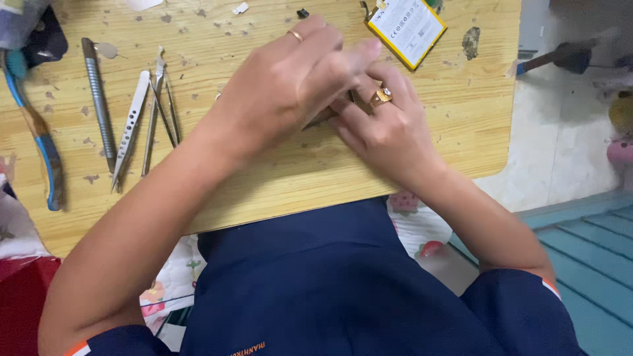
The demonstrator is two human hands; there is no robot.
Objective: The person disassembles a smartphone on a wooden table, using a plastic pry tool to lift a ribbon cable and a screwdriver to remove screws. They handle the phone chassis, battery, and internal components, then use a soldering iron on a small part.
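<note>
A: Hands status?

B: Both over the wooden table [277,178], bunched together mid-board. Left hand [290,86] lies across the top, fingers [343,56] curled together and overlapping the right hand [386,132]. Right fingers [359,125] also curled in, pressed against the left ones.

A: Holding what?

B: A thin dark tool [320,120] pokes out just under the left fingers, tip toward the person. Which hand clamps it, cannot tell; the left hand covers the grip and whatever sits below.

A: Rings?

B: Plain band [295,35] on a left finger, chunkier gold ring [381,97] on a right finger.

A: Nearby?

B: Yellow-edged white battery [405,28] just beyond the fingertips, flat on the board. Well left of the left fingers: tweezers [130,128], thinner picks [158,109] beside them, a metal-handled tool [99,102], then a blue-handled tool [46,151] at the far edge.
</note>
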